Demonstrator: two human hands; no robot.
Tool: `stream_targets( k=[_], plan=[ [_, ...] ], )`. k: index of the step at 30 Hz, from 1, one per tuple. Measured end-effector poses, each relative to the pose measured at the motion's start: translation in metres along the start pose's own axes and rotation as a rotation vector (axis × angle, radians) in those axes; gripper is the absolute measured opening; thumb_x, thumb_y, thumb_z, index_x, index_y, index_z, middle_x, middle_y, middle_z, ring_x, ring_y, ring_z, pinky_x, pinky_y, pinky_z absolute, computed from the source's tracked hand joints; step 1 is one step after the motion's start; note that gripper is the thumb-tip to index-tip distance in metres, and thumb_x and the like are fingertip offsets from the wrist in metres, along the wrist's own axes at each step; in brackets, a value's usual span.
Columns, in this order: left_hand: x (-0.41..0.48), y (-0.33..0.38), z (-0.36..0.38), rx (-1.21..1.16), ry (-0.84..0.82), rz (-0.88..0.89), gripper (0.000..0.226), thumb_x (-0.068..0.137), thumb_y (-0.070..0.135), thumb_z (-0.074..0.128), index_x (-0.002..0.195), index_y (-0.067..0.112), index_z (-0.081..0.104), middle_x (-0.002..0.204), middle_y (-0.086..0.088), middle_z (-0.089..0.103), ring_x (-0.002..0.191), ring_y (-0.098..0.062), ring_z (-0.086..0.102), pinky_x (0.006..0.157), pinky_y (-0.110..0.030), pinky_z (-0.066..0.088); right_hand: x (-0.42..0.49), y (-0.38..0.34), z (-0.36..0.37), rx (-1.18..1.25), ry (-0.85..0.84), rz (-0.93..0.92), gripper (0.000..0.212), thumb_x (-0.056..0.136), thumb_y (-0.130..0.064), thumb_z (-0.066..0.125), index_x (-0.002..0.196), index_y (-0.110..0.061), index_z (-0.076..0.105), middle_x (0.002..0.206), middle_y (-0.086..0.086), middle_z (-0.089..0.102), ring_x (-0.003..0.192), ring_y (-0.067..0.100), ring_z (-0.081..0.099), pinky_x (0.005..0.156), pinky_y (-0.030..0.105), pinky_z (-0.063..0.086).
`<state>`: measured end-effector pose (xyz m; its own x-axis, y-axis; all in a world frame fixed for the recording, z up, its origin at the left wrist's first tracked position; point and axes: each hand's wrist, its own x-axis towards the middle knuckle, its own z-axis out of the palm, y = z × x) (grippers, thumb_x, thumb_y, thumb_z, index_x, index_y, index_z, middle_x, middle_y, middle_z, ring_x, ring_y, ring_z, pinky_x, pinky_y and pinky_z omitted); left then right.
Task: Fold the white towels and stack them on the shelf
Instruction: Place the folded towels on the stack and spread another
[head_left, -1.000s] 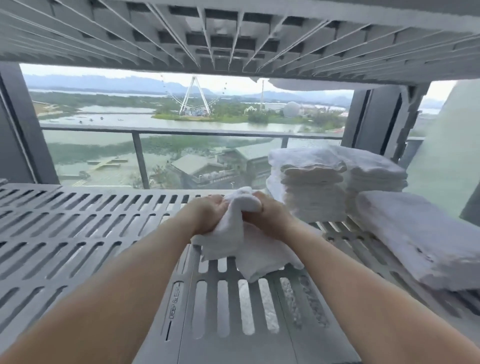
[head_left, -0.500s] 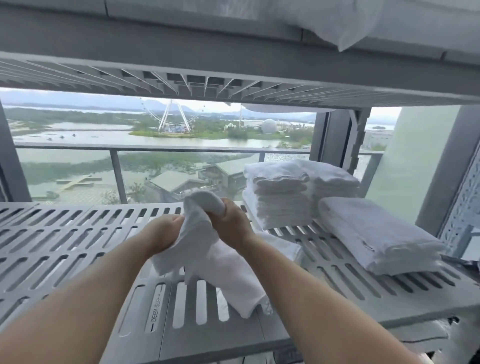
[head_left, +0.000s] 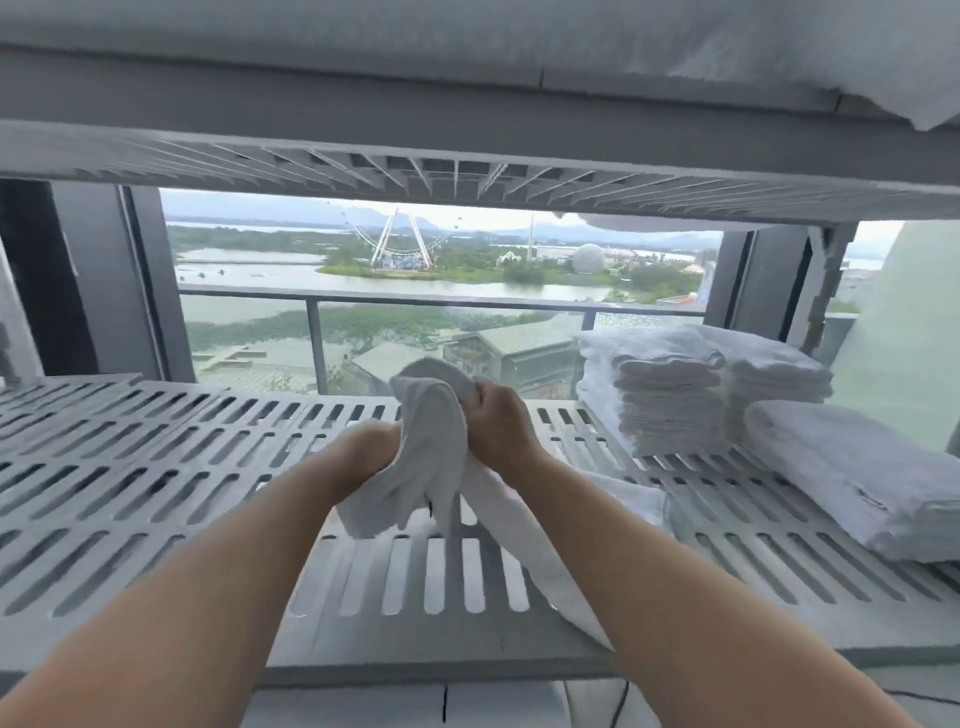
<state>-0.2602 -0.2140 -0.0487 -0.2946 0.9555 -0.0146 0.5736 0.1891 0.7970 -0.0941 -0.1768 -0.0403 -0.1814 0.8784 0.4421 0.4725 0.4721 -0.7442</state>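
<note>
A crumpled white towel (head_left: 426, 457) hangs between both hands above the slotted grey shelf (head_left: 156, 467). My left hand (head_left: 371, 447) grips its lower left side, fingers hidden in the cloth. My right hand (head_left: 493, 421) pinches the upper fold, raised a little higher. A long tail of the towel trails down and right along my right forearm to the shelf's front edge. Two stacks of folded white towels (head_left: 670, 395) stand at the back right, and a larger folded towel (head_left: 852, 478) lies in front of them.
The upper shelf (head_left: 467, 171) hangs low overhead, with white cloth (head_left: 779, 57) draped on it at the top right. Behind the shelf is a glass balcony railing (head_left: 395, 299). A dark window frame post (head_left: 763, 280) stands at the right rear.
The camera has pulled back and down, so more of the upper shelf shows. My right hand has lifted the towel's fold higher while the left stays lower; the towel's tail hangs longer.
</note>
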Motion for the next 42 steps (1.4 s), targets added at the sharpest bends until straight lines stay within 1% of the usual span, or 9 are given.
stream_targets(
  k=[5,8,12,16,23,25,29,37,42],
  plan=[
    [0.007,-0.042,-0.078,0.191,-0.023,0.043,0.029,0.099,0.021,0.051,0.093,0.000,0.069,0.122,-0.024,0.067,0.112,-0.036,0.062,0.093,-0.038,0.047,0.016,-0.042,0.060,0.002,-0.023,-0.009,0.023,0.092,-0.035,0.063,0.090,-0.014,0.071,0.080,0.004,0.072,0.072,0.022,0.063,0.055,0.028,0.037],
    [0.024,-0.062,-0.121,0.328,0.022,0.067,0.033,0.102,0.025,0.046,0.107,0.003,0.070,0.115,-0.019,0.068,0.106,-0.034,0.063,0.081,-0.032,0.043,0.024,-0.059,0.087,0.059,-0.028,-0.006,0.024,0.091,-0.033,0.067,0.095,-0.011,0.075,0.081,0.003,0.074,0.068,0.017,0.063,0.058,0.027,0.041],
    [0.042,-0.097,-0.167,0.434,0.138,0.051,0.040,0.101,0.041,0.047,0.085,0.010,0.067,0.089,-0.004,0.068,0.081,-0.026,0.063,0.072,-0.035,0.047,0.023,-0.059,0.109,-0.027,-0.105,0.054,0.021,0.092,-0.030,0.066,0.100,-0.011,0.073,0.090,0.006,0.074,0.077,0.020,0.066,0.068,0.032,0.049],
    [0.054,-0.125,-0.191,0.229,0.135,-0.007,0.039,0.104,0.035,0.043,0.088,0.013,0.071,0.094,-0.007,0.076,0.088,-0.029,0.074,0.087,-0.044,0.057,0.008,-0.058,0.130,-0.199,-0.323,0.153,0.033,0.096,-0.037,0.059,0.071,-0.015,0.060,0.070,0.001,0.060,0.065,0.019,0.053,0.062,0.035,0.040],
    [0.024,-0.106,-0.178,-0.142,-0.387,0.221,0.053,0.081,0.083,0.053,0.118,0.047,0.067,0.123,0.015,0.069,0.110,-0.005,0.064,0.093,-0.037,0.044,0.016,-0.073,0.132,-0.116,-0.151,0.157,0.047,0.098,-0.043,0.050,0.067,-0.009,0.059,0.061,0.001,0.052,0.060,0.019,0.047,0.055,0.031,0.033],
    [0.016,-0.097,-0.163,-0.189,-0.487,0.278,0.052,0.081,0.070,0.065,0.122,0.040,0.067,0.121,0.011,0.071,0.112,-0.007,0.067,0.096,-0.039,0.048,0.018,-0.073,0.131,-0.106,-0.144,0.160,0.047,0.097,-0.045,0.051,0.063,-0.014,0.054,0.060,0.000,0.053,0.059,0.019,0.050,0.055,0.031,0.034],
    [0.011,-0.093,-0.136,0.012,-0.196,0.261,0.035,0.089,0.037,0.070,0.121,0.025,0.065,0.113,-0.002,0.073,0.109,-0.021,0.068,0.101,-0.044,0.052,0.006,-0.066,0.130,-0.071,-0.177,0.143,0.042,0.095,-0.040,0.058,0.069,-0.007,0.058,0.067,0.005,0.056,0.065,0.023,0.052,0.061,0.036,0.039],
    [0.004,-0.100,-0.108,-0.046,0.106,0.130,0.020,0.102,0.035,0.056,0.112,0.026,0.070,0.112,-0.004,0.072,0.109,-0.026,0.066,0.099,-0.042,0.051,-0.045,-0.057,0.094,-0.284,-0.853,0.031,0.060,0.072,-0.038,0.084,0.126,-0.027,0.059,0.115,-0.001,0.067,0.104,0.020,0.063,0.094,0.038,0.053],
    [-0.012,-0.102,-0.114,-0.137,0.181,0.056,0.021,0.101,0.034,0.056,0.096,0.021,0.071,0.106,-0.010,0.075,0.096,-0.025,0.070,0.082,-0.036,0.056,-0.042,-0.043,0.064,-0.376,-0.717,0.013,0.028,0.077,-0.012,0.069,0.103,-0.021,0.068,0.099,0.007,0.070,0.093,0.025,0.066,0.075,0.031,0.052]
  ],
)
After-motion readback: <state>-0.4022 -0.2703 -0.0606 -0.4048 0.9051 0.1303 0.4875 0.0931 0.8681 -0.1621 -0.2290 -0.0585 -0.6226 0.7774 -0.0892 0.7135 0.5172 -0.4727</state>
